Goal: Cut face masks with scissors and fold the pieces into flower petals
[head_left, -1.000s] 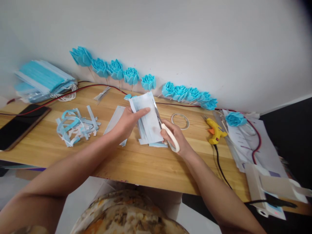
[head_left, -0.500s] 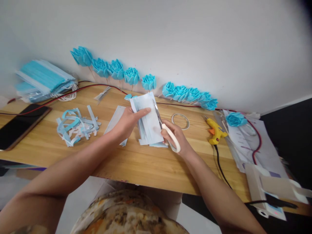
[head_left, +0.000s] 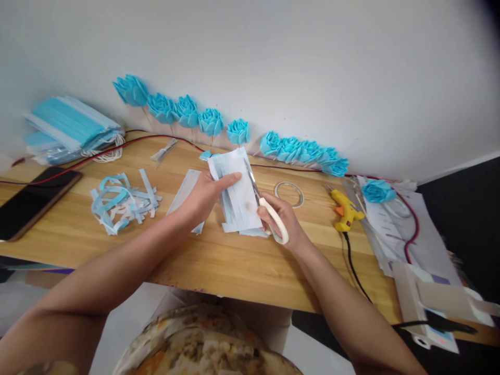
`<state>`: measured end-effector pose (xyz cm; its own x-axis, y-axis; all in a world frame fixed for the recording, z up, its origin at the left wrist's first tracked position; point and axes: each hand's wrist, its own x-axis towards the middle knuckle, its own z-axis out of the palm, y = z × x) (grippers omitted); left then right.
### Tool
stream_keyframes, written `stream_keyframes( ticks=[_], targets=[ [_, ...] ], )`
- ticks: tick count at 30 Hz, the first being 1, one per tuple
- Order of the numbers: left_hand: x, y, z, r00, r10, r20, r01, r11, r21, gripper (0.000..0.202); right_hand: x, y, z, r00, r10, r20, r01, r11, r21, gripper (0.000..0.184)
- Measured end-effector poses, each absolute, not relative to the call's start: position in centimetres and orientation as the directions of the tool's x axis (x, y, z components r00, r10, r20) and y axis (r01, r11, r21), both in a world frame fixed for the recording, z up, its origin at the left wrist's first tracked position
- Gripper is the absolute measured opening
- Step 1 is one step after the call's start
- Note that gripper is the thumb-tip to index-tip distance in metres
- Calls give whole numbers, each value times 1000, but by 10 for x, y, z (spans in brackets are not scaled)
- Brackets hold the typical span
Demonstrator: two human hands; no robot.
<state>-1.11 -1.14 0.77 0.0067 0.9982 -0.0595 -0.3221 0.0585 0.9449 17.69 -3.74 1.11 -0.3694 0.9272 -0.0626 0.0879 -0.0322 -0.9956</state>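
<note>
My left hand pinches a pale blue face mask from its left side, thumb flat on top. White-handled scissors are gripped in my right hand. Their blades lie along the mask's right edge, pointing up and away from me. Beneath my left wrist lies another flat pale piece of mask fabric. Cut blue and white strips form a loose heap farther left. The fingers of my left hand under the mask are hidden.
Several blue fabric flowers on sticks lean against the wall. A mask stack and a phone are on the left. A tape ring, a yellow glue gun and papers lie right. A red-black cable runs along the back.
Hardly anything differs. The scissors have shifted very slightly at the mask's right edge, and my left hand keeps its hold.
</note>
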Motion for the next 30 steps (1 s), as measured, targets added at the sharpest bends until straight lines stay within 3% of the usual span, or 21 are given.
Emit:
stream_keyframes(
  ticks=[8, 30],
  targets=[
    [-12, -11, 5, 9, 998, -58, -316, 58, 947, 31, 176, -37, 9, -381, 924, -25, 98, 13, -995, 50],
    [-12, -11, 6, 10, 999, -44, -310, 45, 950, 30, 178, -36, 2, -374, 926, -55, 92, -22, -996, 51]
  ],
)
